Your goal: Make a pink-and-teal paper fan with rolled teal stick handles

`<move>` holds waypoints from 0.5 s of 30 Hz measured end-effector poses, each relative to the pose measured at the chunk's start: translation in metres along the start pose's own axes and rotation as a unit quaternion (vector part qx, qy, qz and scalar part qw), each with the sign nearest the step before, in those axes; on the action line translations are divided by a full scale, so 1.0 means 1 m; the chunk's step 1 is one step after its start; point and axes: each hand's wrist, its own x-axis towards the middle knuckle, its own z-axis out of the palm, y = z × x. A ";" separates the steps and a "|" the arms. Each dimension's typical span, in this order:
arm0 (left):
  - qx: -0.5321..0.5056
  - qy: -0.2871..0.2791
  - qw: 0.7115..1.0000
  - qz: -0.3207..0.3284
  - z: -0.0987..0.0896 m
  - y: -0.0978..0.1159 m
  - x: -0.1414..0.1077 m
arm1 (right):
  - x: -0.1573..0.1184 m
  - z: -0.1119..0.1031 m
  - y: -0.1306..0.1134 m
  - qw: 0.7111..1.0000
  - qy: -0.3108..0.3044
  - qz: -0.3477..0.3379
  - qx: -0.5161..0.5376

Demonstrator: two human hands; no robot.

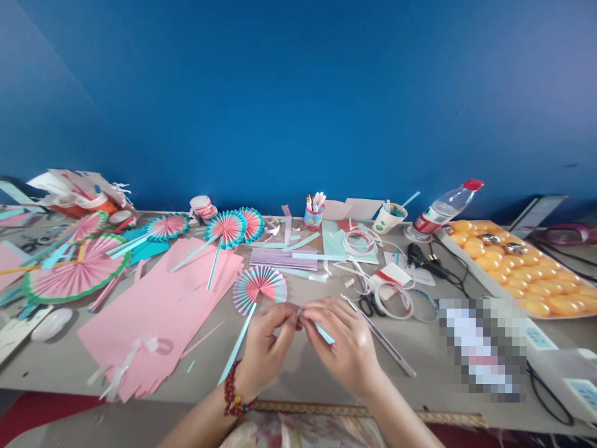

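Note:
My left hand (271,339), with a red bead bracelet on its wrist, pinches the end of a small light blue paper piece. My right hand (340,339) is closed on the same light blue paper piece (325,334), which shows beneath its fingers. Both sets of fingertips meet just above the table's front part; most of the paper is hidden. Right behind my left hand lies a round pleated fan (258,289) in pink, lilac and light blue. Its light blue paper handle (239,342) slants toward me.
Pink paper sheets (163,305) and finished-looking fans (77,267) lie left. Behind are pleated lilac paper (282,259) and a pen cup (314,216). To the right are a metal ruler-like strip (385,342), white cord coils (394,300), a glue gun (424,261), a bottle (438,214) and an orange balloon-like tray (522,267).

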 end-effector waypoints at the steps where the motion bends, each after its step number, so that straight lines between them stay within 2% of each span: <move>1: 0.008 -0.003 1.000 0.004 0.000 0.000 0.000 | 0.000 0.000 0.000 1.000 -0.003 0.004 0.000; 9: 0.057 -0.021 0.997 0.044 -0.003 0.001 -0.003 | 0.000 -0.001 -0.004 1.000 -0.007 0.007 -0.009; 15: 0.068 -0.029 0.996 0.045 -0.005 0.003 -0.003 | 0.002 -0.003 -0.004 1.000 -0.017 0.011 -0.005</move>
